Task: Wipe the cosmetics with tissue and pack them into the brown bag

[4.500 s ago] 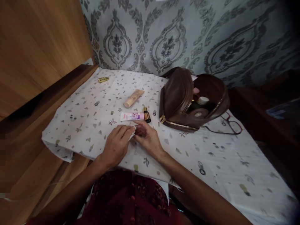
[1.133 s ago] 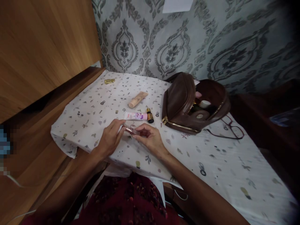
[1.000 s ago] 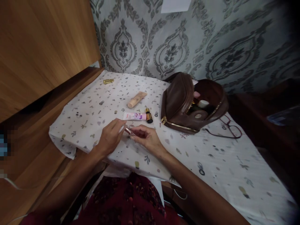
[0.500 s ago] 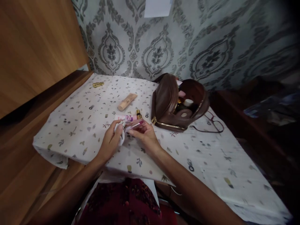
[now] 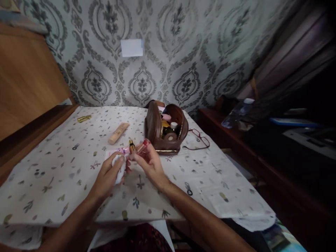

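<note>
My left hand (image 5: 106, 175) is closed around a crumpled white cloth (image 5: 121, 170). In my right hand (image 5: 153, 168) a clear, pink-red tube that looks like lip gloss (image 5: 143, 147) is pinched between thumb and fingers, tilted up to the right. Both hands are close together above the tabletop, and the cloth is close to the tube's lower end; whether they touch I cannot tell. Just beyond the hands lie a small gold-and-black tube (image 5: 131, 146) and a pink-and-purple packet (image 5: 123, 150), partly covered by my fingers. Farther back is a beige squeeze tube (image 5: 119, 133).
An unzipped brown cosmetic bag (image 5: 153, 127), filled with bottles and cosmetics, stands right of centre. Red-framed glasses (image 5: 204, 141) lie beside it. A gold tube (image 5: 84, 118) is at the back left. The plastic bottle (image 5: 238, 112) sits off the table, on the right.
The camera view has turned up and to the right, showing more wall and the plastic bottle. The tube in my right hand now points more steeply upward, and the cloth shows more fully.
</note>
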Available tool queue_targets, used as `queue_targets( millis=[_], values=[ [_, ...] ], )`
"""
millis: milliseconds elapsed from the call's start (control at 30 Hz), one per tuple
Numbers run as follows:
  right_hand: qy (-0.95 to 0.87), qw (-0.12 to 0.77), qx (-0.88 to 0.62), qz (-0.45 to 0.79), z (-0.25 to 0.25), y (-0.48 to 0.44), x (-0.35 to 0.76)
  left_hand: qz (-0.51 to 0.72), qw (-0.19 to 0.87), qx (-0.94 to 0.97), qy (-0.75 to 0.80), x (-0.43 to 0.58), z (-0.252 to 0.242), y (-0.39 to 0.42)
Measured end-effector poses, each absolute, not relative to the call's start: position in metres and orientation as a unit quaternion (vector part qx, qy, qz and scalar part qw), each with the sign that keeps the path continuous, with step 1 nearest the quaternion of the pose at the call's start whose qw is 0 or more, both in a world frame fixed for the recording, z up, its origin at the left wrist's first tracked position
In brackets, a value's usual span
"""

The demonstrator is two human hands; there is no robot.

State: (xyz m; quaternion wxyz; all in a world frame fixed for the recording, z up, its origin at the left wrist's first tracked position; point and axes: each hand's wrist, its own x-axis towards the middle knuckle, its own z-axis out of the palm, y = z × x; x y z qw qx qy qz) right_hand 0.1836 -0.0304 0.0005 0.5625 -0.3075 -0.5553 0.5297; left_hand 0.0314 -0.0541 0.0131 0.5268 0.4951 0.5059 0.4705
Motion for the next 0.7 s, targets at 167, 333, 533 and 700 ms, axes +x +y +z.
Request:
queue_targets(
  millis=[167, 333, 533, 700],
  values=[
    [-0.566, 0.596, -0.348, 0.451, 0.032, -0.023, 0.254, 0.336, 0.28, 0.78, 0.448, 0.063, 0.038, -0.027],
    [-0.638, 0.583, -0.428, 0.266, 0.065, -0.008, 0.323, 0.091, 0.013, 0.895, 0.437, 0.117, 0.064, 0.003],
    [-0.736, 0.445, -0.498, 0.113, 0.097, 0.007, 0.357, 0.008, 0.055, 0.894, 0.444, 0.133, 0.077, 0.018],
    [-0.811, 0.324, -0.485, 0.049, 0.118, 0.022, 0.367, 0.039, 0.048, 0.915, 0.4, 0.12, 0.054, 0.016]
  ],
)
